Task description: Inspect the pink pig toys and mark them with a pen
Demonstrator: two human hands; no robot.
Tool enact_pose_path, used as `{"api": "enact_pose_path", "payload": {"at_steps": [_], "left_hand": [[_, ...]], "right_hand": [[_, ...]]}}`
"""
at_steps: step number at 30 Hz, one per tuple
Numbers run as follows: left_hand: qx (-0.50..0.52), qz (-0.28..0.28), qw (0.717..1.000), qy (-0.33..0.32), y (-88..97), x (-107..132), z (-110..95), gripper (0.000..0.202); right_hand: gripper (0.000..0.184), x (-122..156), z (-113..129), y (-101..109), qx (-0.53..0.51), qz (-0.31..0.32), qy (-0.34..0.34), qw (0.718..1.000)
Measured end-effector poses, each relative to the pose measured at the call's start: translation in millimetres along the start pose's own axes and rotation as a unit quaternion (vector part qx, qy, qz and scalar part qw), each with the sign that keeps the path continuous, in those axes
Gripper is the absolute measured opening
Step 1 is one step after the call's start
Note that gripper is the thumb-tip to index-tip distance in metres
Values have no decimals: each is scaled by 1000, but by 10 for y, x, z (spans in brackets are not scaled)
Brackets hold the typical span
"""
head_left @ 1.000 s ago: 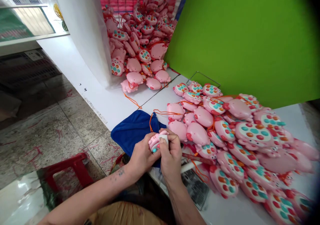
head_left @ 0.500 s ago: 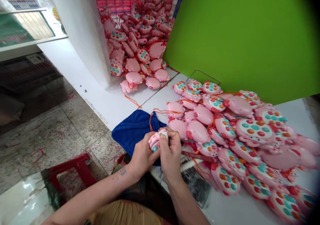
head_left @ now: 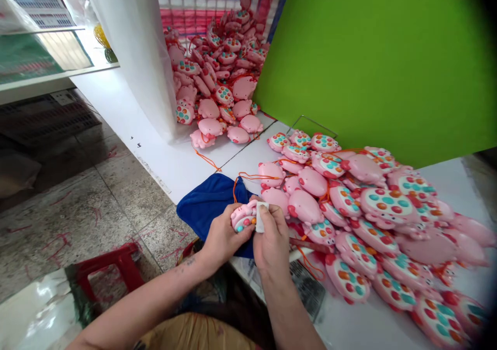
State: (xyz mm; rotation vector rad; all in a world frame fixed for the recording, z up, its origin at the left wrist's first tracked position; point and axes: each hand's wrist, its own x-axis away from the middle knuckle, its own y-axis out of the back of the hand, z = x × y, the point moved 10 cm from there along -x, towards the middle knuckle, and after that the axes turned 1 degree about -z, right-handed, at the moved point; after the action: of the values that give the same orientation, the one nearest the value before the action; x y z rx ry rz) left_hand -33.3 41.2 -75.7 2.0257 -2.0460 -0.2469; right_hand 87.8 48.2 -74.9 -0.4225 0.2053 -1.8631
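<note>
My left hand [head_left: 220, 240] is closed around a pink pig-shaped toy [head_left: 241, 216] whose white face carries coloured buttons. An orange cord loops up from the toy. Between the thumb and fingers of my right hand [head_left: 273, 238] is a small white pad [head_left: 261, 217], close against the toy's right side; whether they touch I cannot tell. Behind my hands a blue cloth [head_left: 204, 200] lies on the white table. Just to the right begins a spread of similar pink toys [head_left: 306, 206], some button side up, others showing smooth pink backs.
A larger heap of pink toys [head_left: 209, 109] lies at the back beside a white plastic sheet [head_left: 134, 65]. A green panel [head_left: 368, 65] stands behind the near toys, with a thin wire frame [head_left: 314, 123] at its foot. A red stool [head_left: 108, 267] is on the floor at left.
My right hand has moved slightly right and away from the toy, so the white pad and the toy's buttons show more fully. My left hand keeps its hold. The view has shifted a little.
</note>
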Motion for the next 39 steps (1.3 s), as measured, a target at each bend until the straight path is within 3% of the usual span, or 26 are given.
{"api": "enact_pose_path", "payload": {"at_steps": [9,14,17,23,26,30,34,39], "left_hand": [[53,23,998,-6,-6,-41,-14,42],[177,-18,984,24,87,-107,72,67],[210,-14,977,41,85,-110,126,53],[166,3,986,16,19,-32,79,48],[111,-7,994,-9,11,1,21,48],[27,-21,999,-26,38,11,-4,42],[-13,-20,999,-43,41,10,-29,40],[-42,-21,998,-36,35,11,-23,42]], "right_hand": [[24,-9,-10,20,-52,25,-25,998],[28,-54,-57,75,-48,4,-18,999],[31,-70,-79,125,-34,-15,-14,999],[31,-48,150,178,65,-18,71,995],[26,-28,276,60,138,36,107,984],[14,29,339,-204,260,145,150,943],[6,53,384,-276,313,161,213,911],[10,-28,285,-140,267,114,180,940]]}}
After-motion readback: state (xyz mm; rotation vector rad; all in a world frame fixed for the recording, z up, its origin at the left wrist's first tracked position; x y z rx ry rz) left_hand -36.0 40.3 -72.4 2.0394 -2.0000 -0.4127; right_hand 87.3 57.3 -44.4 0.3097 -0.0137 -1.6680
